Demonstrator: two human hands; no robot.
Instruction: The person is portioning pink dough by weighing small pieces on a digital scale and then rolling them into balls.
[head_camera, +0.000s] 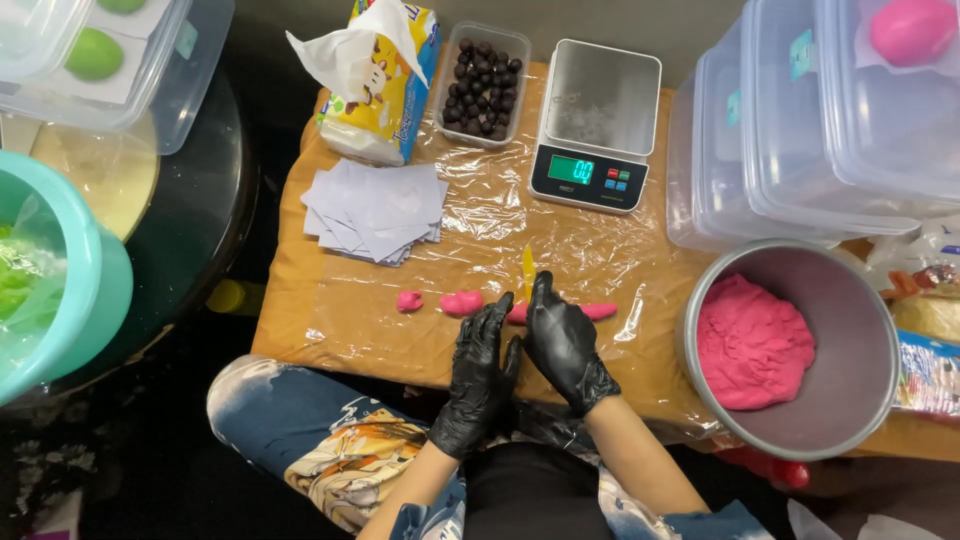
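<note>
Both my hands wear black gloves and rest on a plastic-covered wooden board (330, 310). My right hand (562, 340) presses flat on a pink dough roll (600, 311), whose end sticks out to the right. My left hand (482, 365) lies beside it, fingers together, its tips touching the roll's left part. Two cut pink dough pieces (461, 303) (409, 300) lie to the left. A yellow scraper (528, 268) stands just behind my fingers. Neither hand grips anything.
A metal bowl (860, 330) of pink dough sits at the right. Behind are a digital scale (597, 125), a tub of dark balls (482, 85), a tissue pack (385, 80), a stack of paper squares (375, 210) and clear lidded boxes (800, 130). A teal bucket (70, 290) stands left.
</note>
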